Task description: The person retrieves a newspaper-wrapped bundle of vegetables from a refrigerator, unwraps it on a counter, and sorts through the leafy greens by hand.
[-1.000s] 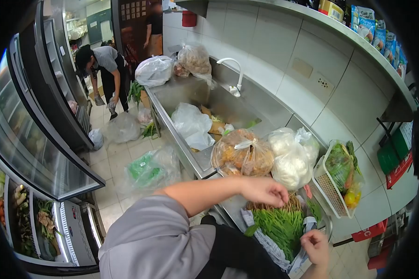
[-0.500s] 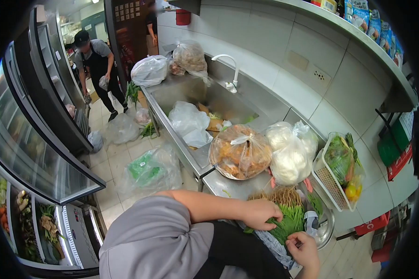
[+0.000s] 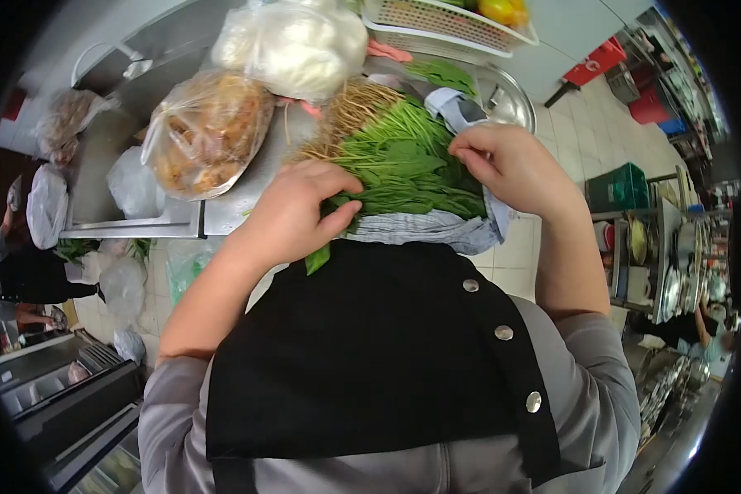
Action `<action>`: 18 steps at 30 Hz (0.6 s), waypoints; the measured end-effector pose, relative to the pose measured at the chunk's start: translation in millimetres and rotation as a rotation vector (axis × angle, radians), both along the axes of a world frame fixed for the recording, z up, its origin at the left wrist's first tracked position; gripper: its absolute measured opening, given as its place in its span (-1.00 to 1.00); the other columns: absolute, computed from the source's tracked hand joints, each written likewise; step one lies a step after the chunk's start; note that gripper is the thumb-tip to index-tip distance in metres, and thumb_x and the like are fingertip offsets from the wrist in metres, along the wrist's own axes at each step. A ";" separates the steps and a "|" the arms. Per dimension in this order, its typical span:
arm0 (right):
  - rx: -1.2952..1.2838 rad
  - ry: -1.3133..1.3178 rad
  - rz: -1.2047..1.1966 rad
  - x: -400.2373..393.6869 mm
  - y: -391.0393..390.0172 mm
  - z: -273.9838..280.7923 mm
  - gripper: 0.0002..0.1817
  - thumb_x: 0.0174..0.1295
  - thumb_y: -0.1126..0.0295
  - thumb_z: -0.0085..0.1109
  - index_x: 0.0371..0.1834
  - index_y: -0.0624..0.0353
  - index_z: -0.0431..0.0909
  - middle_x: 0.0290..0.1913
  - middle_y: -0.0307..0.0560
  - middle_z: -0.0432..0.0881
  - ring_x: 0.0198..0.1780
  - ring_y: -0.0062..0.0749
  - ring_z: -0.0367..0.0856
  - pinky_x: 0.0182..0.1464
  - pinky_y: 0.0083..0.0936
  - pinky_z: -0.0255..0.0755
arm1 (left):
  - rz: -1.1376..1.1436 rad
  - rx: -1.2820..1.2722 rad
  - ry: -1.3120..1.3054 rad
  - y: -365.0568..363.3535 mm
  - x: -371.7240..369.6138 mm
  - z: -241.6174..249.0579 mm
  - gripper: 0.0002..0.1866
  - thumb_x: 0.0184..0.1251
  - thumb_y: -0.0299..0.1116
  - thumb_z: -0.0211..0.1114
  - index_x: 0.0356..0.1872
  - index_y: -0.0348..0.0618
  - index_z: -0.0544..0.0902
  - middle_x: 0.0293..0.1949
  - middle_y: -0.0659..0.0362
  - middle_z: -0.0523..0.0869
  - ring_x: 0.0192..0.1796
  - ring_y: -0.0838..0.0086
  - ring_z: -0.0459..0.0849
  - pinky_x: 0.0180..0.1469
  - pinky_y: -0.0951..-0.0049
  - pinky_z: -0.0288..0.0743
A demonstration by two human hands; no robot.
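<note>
A heap of leafy greens (image 3: pixel 412 169) with long thin stems and brown roots (image 3: pixel 361 107) lies on a blue-grey cloth (image 3: pixel 424 229) in front of me. At its left end, my left hand (image 3: pixel 309 202) curls around some leaves, thumb and fingers against them; a loose leaf (image 3: pixel 317 259) hangs below the palm. My right hand (image 3: pixel 506 165) is over the heap's right edge, beside the cloth. Its thumb and forefinger come together at the leaves, and whatever lies between them is hidden.
On the steel counter stand a tied bag of orange-brown food (image 3: pixel 210 136) and a bag of white pieces (image 3: pixel 300 49). Behind is a white basket (image 3: pixel 445 33); a round steel tray (image 3: pixel 506 95) sits at right. The sink (image 3: pixel 99 177) is left. Co-workers (image 3: pixel 37 267) stand farther off.
My view has turned to the right and down, so the greens now sit near the centre. Both hands stay at the greens, the left at their left end and the right at their right edge.
</note>
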State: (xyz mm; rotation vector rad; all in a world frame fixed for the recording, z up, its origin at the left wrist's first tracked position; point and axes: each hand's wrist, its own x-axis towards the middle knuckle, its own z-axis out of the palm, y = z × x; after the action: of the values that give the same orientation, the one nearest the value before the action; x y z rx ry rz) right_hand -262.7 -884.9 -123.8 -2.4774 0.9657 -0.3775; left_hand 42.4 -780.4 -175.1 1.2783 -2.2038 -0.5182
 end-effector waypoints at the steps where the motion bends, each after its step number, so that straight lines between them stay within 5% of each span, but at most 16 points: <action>1: 0.012 -0.001 -0.005 2.5 -0.7 0.1 -0.85 0.38 0.46 0.27 -0.07 0.27 0.70 -0.25 0.07 0.74 -0.21 -0.11 0.71 -0.12 -0.31 0.57 | 0.007 0.005 -0.006 2.3 0.6 -1.1 -0.83 0.29 -0.38 0.47 -0.14 -0.15 0.74 -0.10 0.08 0.79 0.03 0.06 0.73 0.12 0.12 0.58; 4: 0.025 0.072 0.004 8.8 0.2 -4.5 -0.80 0.31 0.47 0.34 -0.02 0.23 0.71 -0.21 0.03 0.74 -0.21 -0.15 0.71 -0.14 -0.34 0.57 | -0.030 0.011 0.051 5.5 2.6 -9.7 -0.87 0.32 -0.35 0.44 -0.17 -0.12 0.75 -0.15 0.12 0.77 0.02 0.12 0.72 0.10 0.12 0.53; 11: -0.154 0.052 0.204 43.5 -7.5 -32.0 -0.48 0.11 0.30 0.51 0.18 0.15 0.66 -0.03 0.02 0.75 0.13 0.02 0.66 0.12 -0.12 0.56 | -0.068 0.028 0.005 9.5 2.0 -3.9 -0.88 0.31 -0.45 0.44 -0.17 -0.16 0.75 -0.14 0.11 0.78 -0.01 0.12 0.74 0.05 0.15 0.57; 14: -0.183 0.210 0.227 53.2 -16.4 -49.2 -0.50 0.11 0.32 0.49 0.16 0.14 0.67 -0.02 0.03 0.76 0.10 0.04 0.68 0.12 -0.12 0.57 | -0.086 0.052 0.008 4.4 4.8 -2.3 -0.88 0.35 -0.45 0.41 -0.13 -0.19 0.76 -0.14 0.07 0.80 -0.04 0.09 0.76 0.04 0.16 0.61; 18: -0.166 0.255 0.183 64.2 -32.3 -52.1 -0.59 0.11 0.35 0.47 0.06 0.15 0.71 -0.07 0.06 0.78 0.03 0.04 0.73 0.10 -0.10 0.59 | 0.176 0.011 0.089 -7.3 1.9 -5.9 -0.84 0.40 -0.44 0.37 -0.07 -0.23 0.76 -0.12 0.01 0.81 -0.07 0.04 0.79 0.02 0.16 0.65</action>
State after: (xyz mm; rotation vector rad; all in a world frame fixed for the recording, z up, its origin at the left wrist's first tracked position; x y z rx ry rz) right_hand -198.4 -917.2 -176.0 -2.7882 0.8212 -0.0858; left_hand 44.3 -787.7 -181.0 1.4112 -1.9961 -0.5091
